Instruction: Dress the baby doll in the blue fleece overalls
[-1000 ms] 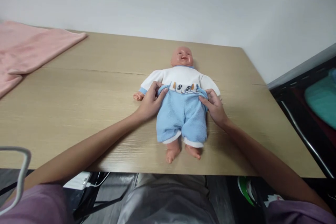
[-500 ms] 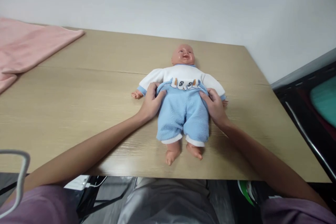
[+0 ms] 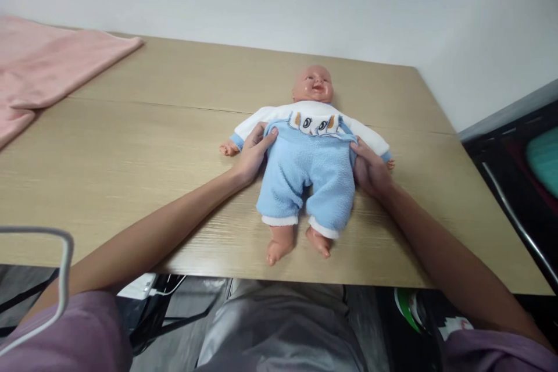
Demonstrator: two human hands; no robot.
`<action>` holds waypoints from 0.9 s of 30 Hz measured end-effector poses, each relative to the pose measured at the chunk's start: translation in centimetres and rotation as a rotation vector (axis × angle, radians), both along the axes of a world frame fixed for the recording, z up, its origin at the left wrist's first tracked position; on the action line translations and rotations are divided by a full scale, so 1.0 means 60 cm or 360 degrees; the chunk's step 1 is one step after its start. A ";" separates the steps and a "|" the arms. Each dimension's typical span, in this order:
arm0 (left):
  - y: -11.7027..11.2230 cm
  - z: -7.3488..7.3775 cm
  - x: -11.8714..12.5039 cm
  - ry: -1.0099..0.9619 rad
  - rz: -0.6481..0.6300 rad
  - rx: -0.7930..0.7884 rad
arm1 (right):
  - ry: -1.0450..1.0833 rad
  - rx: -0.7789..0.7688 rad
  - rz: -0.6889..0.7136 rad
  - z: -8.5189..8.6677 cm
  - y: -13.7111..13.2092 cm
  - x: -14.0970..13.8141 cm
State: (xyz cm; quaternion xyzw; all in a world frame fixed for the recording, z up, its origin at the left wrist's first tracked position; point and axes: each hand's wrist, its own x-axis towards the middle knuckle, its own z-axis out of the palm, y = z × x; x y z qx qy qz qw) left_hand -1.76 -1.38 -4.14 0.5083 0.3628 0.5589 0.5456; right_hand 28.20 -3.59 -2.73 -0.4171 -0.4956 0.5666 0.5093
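Note:
A baby doll (image 3: 313, 85) lies on its back on the wooden table, feet toward me. It wears a white top (image 3: 279, 111) with blue cuffs and fleecy light blue pants (image 3: 307, 165) with white hems. An animal face with eyes and orange-brown ears shows on its belly, partly covered by the waistband. My left hand (image 3: 253, 151) pinches the pants at one side of the waist, thumb on top. At the opposite side, my right hand (image 3: 370, 165) grips the waistband, its fingers partly hidden under the cloth.
A pink cloth (image 3: 56, 64) lies at the table's (image 3: 131, 145) far left. A white cable (image 3: 65, 267) loops at the lower left. Behind the table stands a white wall (image 3: 270, 0). Dark furniture with a teal item (image 3: 544, 157) is at the right.
The waistband sits slightly higher on the belly and is stretched wider. My right hand has moved outward with the cloth. The doll's legs are spread a little more, and the camera view has shifted.

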 end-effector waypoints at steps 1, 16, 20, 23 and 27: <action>0.000 0.007 -0.003 0.0104 -0.0018 0.0044 | -0.0051 0.0052 -0.0015 -0.001 -0.001 0.003; 0.042 0.023 -0.019 0.0749 -0.0016 0.0148 | -0.0586 0.0267 -0.0206 -0.021 0.051 0.025; 0.027 0.013 -0.029 0.0862 0.0024 0.0024 | -0.0553 0.0080 -0.0355 -0.043 0.020 0.043; 0.021 0.008 -0.025 0.0829 0.0087 -0.0100 | -0.0272 -0.0071 -0.0332 -0.041 0.004 0.028; 0.027 -0.012 -0.016 0.0515 0.0199 -0.0133 | 0.0110 -0.0169 -0.0197 -0.031 0.004 -0.002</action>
